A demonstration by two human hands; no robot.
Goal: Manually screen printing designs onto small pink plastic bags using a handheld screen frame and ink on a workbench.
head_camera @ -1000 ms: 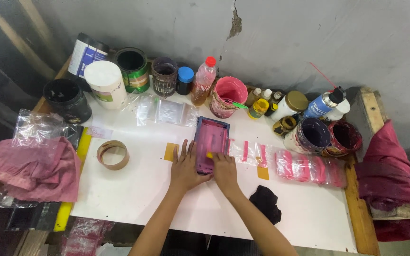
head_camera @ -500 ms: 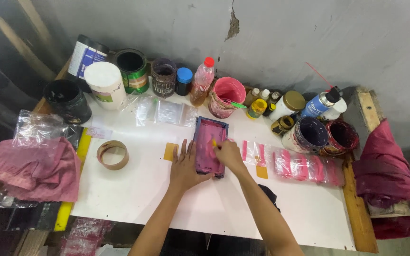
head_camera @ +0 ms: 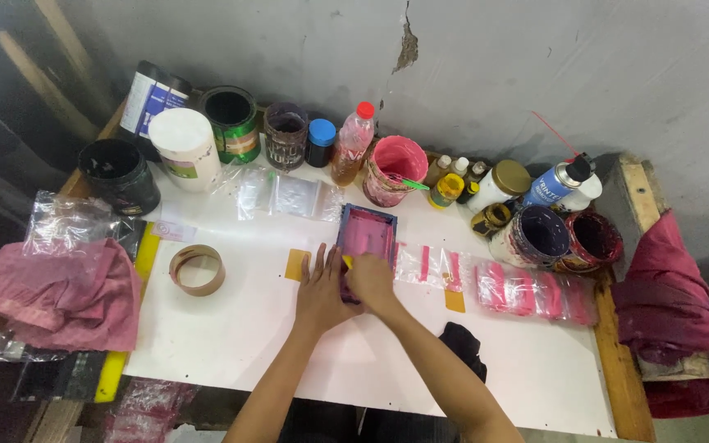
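Small blue-framed, pink-inked printing screen (head_camera: 366, 236) lies mid-bench, toward back edge; left hand (head_camera: 322, 289) flat, released, steadying frame's near end; right hand (head_camera: 371, 279) clenched on small yellow squeegee (head_camera: 347, 262); ink pull apparently underway; steady even pressure needed.

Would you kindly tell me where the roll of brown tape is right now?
In the head view, the roll of brown tape lies on the white table, left of the left hand, beside the pink cloth.
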